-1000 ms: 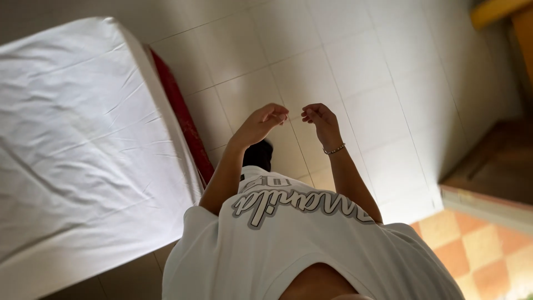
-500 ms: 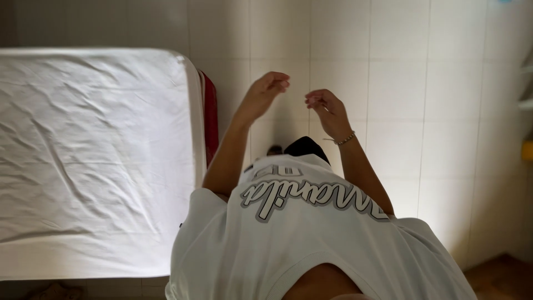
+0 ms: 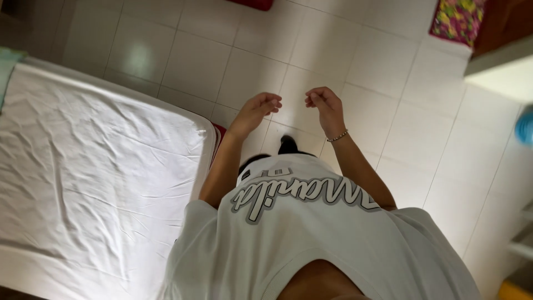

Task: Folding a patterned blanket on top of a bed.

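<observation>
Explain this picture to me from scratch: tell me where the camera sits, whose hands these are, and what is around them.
There is no machine here. The single picture comes from a camera worn on a person's head, looking straight down, so you see the person's own white printed T-shirt and both arms reaching forward. The left hand and the right hand are raised in front of the body with fingers loosely curled, close together but not touching. Neither holds anything. A thin beaded bracelet circles the right wrist. To the person's left stands a bed with a wrinkled white sheet and a dark red edge showing at its corner. Below the hands is a floor of pale square tiles. A colourful patterned mat lies at the far right.
</observation>
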